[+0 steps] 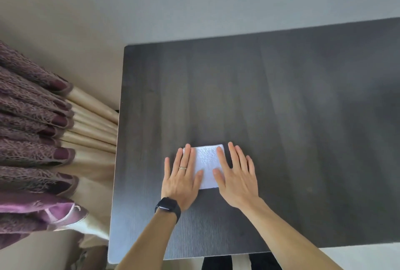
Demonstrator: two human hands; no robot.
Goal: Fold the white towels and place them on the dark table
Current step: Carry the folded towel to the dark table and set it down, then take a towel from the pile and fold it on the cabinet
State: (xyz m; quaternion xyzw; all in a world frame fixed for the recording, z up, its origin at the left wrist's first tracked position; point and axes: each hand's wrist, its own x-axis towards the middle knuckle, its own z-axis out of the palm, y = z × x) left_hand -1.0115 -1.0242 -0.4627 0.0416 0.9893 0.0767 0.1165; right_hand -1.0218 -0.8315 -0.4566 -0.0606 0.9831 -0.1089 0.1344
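- Pressing the white towel [207,165] flat w/ both palms: left hand [184,179] over its left edge, right hand [236,181] over its right; fingers [232,155] straight & spread, grasping nothing.
- Doing this well, prob.: applying even pressure, sliding from centre out to the edges, squaring corners w/o dragging layers apart.
- Lying toward the front-centre of the dark tabletop [281,107], well apart from its edges.
- Looking like a small, neat rectangle w/ terry texture, edges approx. aligned; no. of layers not telling from here.
- Seeming close to done, this one; no other towels showing.
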